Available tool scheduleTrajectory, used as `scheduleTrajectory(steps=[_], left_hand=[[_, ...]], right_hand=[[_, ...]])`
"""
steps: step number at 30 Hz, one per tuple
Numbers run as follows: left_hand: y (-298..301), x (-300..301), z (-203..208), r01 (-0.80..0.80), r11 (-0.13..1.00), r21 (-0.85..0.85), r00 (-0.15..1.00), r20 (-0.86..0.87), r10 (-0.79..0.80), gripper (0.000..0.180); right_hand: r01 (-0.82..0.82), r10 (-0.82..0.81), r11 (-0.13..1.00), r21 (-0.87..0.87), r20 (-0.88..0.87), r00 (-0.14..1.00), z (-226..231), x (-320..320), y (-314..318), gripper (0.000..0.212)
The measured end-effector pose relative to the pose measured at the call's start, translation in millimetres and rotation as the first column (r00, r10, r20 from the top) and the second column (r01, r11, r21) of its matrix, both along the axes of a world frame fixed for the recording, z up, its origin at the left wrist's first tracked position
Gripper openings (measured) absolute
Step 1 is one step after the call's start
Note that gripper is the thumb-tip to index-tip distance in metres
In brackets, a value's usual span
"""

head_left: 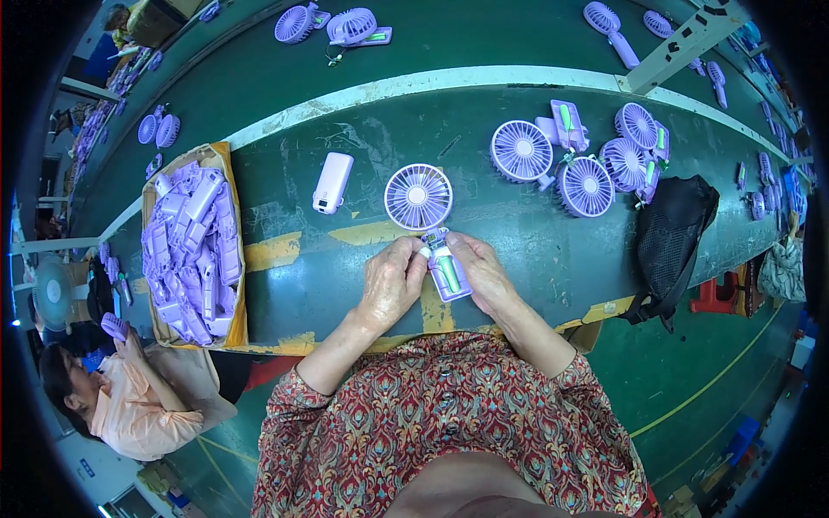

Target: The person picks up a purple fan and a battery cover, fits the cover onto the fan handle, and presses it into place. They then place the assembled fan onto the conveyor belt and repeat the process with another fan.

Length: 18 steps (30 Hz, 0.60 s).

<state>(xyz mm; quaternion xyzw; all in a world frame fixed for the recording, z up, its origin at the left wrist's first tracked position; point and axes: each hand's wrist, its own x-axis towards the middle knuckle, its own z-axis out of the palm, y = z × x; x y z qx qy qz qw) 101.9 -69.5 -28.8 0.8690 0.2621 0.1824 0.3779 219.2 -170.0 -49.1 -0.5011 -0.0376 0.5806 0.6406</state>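
No legible text, signs or numbers

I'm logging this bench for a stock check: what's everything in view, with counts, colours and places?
Fan in hand: one, purple, table centre
Loose shell: one, pale purple, left of that fan
Carton: one, tan, table's left
Shells: many, purple, inside carton
Clustered fans: four, purple, table's right
Bag: one, black, table's right edge
Table: one, green, beneath these
Other fans: several, purple, beyond the white rail
Large fan: one, greenish, far left
Stool: one, red, right
Co-worker: one, peach top, left
Rim clutter: too small to count
Left hand, right hand: two, bare, at the held fan's handle
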Motion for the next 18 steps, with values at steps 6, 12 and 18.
scheduleTrajectory(steps=[6,12,18], left_hand=[[-1.0,-1.3,-1.7,0.006,0.997,0.077,1.0,0.015,-0.007,0.007],[3.5,1.9,3.3,0.038,0.995,0.089,0.999,-0.015,-0.037,0.008],[3.4,0.6,5.8,0.043,0.993,0.109,0.999,-0.034,-0.039,0.008]], right_hand=[[-0.01,0.01,1.0,0.005,0.024,1.0,-4.8,-1.2,-0.7,0.032],[-0.003,0.002,1.0,0.008,0.056,0.998,-4.8,0.0,1.0,0.032],[0.014,-0.013,1.0,-0.016,0.055,0.998,-0.5,-1.6,2.6,0.03]])
